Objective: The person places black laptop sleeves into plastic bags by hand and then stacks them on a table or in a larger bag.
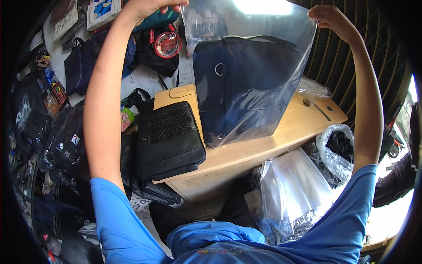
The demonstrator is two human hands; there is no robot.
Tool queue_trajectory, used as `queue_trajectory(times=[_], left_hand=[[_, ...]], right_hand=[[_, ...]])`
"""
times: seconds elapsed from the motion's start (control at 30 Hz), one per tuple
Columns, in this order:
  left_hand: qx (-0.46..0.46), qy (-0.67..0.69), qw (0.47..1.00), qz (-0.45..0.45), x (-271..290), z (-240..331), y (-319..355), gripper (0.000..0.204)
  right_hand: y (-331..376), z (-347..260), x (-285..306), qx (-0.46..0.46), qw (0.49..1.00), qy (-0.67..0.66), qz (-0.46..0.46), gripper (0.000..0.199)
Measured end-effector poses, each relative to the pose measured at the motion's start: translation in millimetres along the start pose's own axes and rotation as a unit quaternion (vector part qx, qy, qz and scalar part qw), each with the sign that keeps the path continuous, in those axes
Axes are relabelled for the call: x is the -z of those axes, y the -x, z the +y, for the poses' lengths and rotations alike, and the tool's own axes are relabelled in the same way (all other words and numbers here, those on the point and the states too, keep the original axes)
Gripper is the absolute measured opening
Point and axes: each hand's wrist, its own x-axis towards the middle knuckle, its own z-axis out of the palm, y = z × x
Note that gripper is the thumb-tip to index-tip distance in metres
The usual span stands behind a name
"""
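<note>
Over on the far left, dark bags wrapped in plastic (61,145) are heaped on the floor, with more navy bags (79,70) lying beyond them. The person, in blue sleeves, has both arms raised. The left hand (145,6) is up at the top of the view, its grip pinched shut on the upper left corner of a clear plastic bag (281,53). Below that arm, a black quilted bag (169,136) lies flat on the left end of the wooden tabletop (299,123), partly hanging over another black bag beneath it. A round red-rimmed tag (167,44) sits on the dark bags behind the tabletop.

In the middle, the clear plastic bag hangs stretched between the two hands, its lower edge resting on the tabletop. Inside it stands a navy blue bag (246,88) with a metal ring (218,69) near its upper left, filling most of the plastic.

The right hand (327,17) has its grip closed on the upper right corner of the plastic. Lower right, beside the tabletop, a stack of clear plastic sleeves (294,189) leans, and a crumpled plastic bag holding something dark (336,149) sits just past it.
</note>
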Motion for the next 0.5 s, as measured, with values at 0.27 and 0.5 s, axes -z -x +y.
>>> queue_trajectory(times=[0.27,0.5], left_hand=[[0.048,0.069,0.992,0.091,-18,-6,-4,0.011],[0.065,0.161,0.977,0.127,-34,-11,7,0.019]], right_hand=[[5,13,-8,-0.095,0.969,-0.227,0.023,0.037],[15,9,-35,-0.088,0.941,-0.306,0.112,0.032]])
